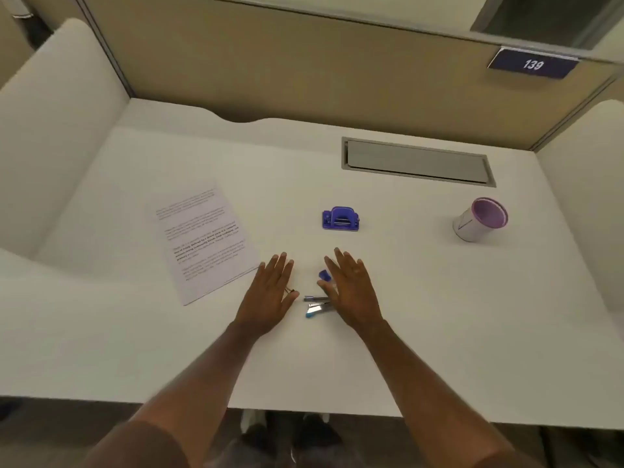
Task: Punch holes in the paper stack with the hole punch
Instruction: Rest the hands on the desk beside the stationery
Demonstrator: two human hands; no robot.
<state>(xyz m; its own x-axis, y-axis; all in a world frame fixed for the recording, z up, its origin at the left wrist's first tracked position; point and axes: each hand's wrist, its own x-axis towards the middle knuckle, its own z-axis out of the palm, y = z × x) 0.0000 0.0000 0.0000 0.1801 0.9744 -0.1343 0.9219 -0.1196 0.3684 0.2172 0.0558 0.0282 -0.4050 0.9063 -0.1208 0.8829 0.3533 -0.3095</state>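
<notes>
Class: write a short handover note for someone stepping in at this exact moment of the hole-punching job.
Left hand and right hand: both flat and open on the desk, holding nothing.
Paper stack: lies far-left of the hands, untouched.
Hole punch: stands beyond the hands, apart from the paper.
Done: nothing yet.
Left: bring the paper to the punch, press.

White table point(388, 349) in a partitioned carrel, with a few office things spread across it.

A printed paper stack point(206, 241) lies flat toward the left, turned at an angle; a blue hole punch point(340, 218) stands near the middle, and a purple-rimmed cup point(479, 218) sits tilted at the right. Both hands, left hand point(270, 295) and right hand point(351, 292), lie palm-down at the front, flanking a blue-tipped stapler point(317, 307) (partly hidden) and a small blue piece point(324, 274). A grey recessed panel point(417, 162) sits at the back.
</notes>
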